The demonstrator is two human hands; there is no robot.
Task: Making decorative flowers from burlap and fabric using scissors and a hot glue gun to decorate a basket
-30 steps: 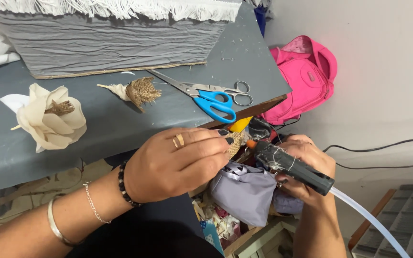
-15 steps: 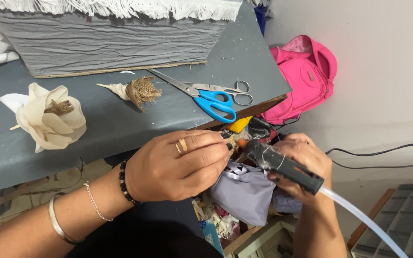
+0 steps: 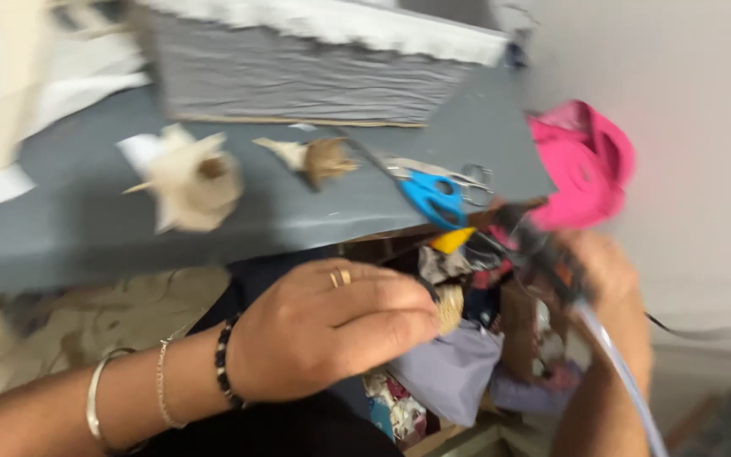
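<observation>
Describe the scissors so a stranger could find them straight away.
Start at the grey table that fills the upper left of the view and go to its right-hand corner, beside the pink bag. The scissors lie flat there, right of the two cream fabric flowers. Their bright blue handles set them apart from everything else on the table.

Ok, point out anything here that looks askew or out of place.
The blue-handled scissors lie at the grey table's front edge, handles nearly overhanging. Below, fabric scraps sit in a jumbled heap. Nothing else stands out, though the picture is blurred.
</observation>
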